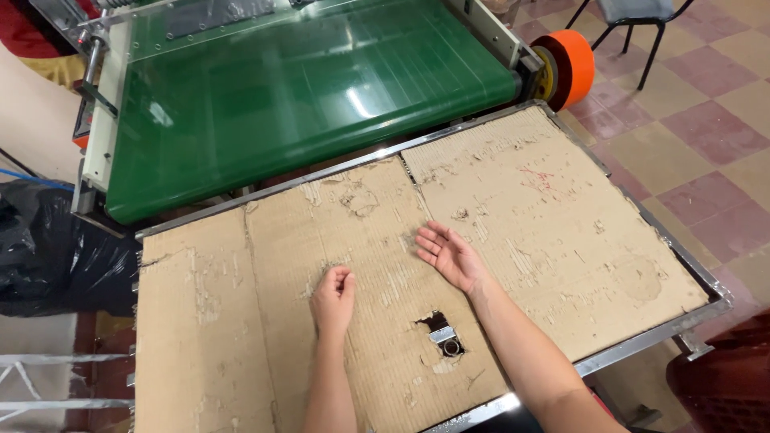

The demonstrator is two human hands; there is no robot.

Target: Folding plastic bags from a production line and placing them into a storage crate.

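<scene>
My left hand (pixel 334 298) rests on a worn brown cardboard sheet (pixel 561 232) that covers a metal-framed table, its fingers curled loosely and holding nothing. My right hand (pixel 447 255) lies palm up on the same cardboard a little to the right, fingers spread and empty. The two hands are apart, near the middle of the sheet. A torn hole (pixel 441 333) in the cardboard just below them shows a metal fitting.
A green conveyor belt (pixel 305 96) on a machine ends at the table's far edge. An orange roll (pixel 568 68) sits at the machine's right end. A black plastic bag (pixel 48 256) lies left. A chair (pixel 634 20) stands on the checked tile floor at right.
</scene>
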